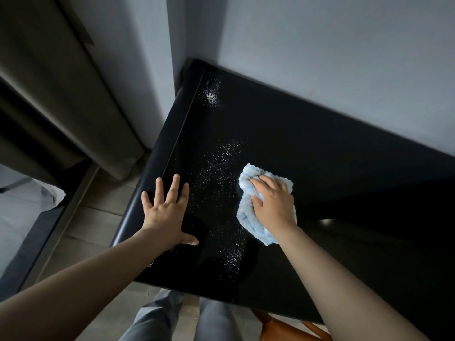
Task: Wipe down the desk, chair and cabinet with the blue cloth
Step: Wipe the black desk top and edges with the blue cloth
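Crumpled blue cloth [248, 212] on black desk [320, 156], crumb-strewn

A dark brown curtain [61, 99] hangs down the upper left of the frame, its hem just above the wood-look floor [103, 195]. A grey wall [320, 57] fills the upper right. White specks [221, 173] lie scattered mid-frame, denser toward the top

One desk [320, 148] is seen, and one blue cloth [248, 217] is counted on it. Two hands are shown: one left hand [165, 215] and one right hand [273, 203]. White specks are gathered in roughly three loose patches, their edges being hard to separate. One partly seen chair [278, 328], one curtain [61, 94] and two trouser legs [152, 321] are also counted.
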The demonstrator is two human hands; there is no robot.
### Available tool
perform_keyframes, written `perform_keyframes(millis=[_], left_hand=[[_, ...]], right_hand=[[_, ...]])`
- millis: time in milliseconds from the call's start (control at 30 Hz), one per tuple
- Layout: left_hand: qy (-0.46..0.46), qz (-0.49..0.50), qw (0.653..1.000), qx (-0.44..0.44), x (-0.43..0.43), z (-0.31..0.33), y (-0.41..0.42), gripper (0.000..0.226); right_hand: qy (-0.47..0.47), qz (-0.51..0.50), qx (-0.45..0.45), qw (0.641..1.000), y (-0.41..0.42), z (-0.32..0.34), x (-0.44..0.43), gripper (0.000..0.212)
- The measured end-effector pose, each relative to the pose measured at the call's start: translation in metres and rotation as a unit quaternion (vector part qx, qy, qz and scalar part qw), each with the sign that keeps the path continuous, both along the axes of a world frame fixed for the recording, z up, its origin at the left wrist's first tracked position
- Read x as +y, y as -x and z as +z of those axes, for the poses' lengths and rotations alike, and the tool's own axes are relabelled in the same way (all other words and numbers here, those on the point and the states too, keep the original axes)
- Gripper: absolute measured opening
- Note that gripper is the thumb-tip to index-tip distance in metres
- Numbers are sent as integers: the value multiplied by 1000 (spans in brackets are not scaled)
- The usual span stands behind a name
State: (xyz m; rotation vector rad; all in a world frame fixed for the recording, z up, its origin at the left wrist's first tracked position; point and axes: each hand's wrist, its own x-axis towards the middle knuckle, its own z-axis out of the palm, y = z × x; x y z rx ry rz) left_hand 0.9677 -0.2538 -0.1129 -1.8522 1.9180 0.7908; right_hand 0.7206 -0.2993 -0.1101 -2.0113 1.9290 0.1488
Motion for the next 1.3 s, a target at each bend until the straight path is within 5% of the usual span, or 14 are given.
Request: perform_keyframes(millis=[867, 1100, 1300], left_hand=[[31, -11, 999, -1, 3, -4, -2, 141], [114, -1, 993, 13, 40, 2, -2, 120], [63, 12, 998, 7, 87, 4, -9, 130]], right_hand=[[15, -26, -23, 999, -17, -1, 92, 46], [7, -15, -19, 1000, -19, -3, 126, 46], [-7, -7, -19, 1000, -20, -1, 151, 47]])
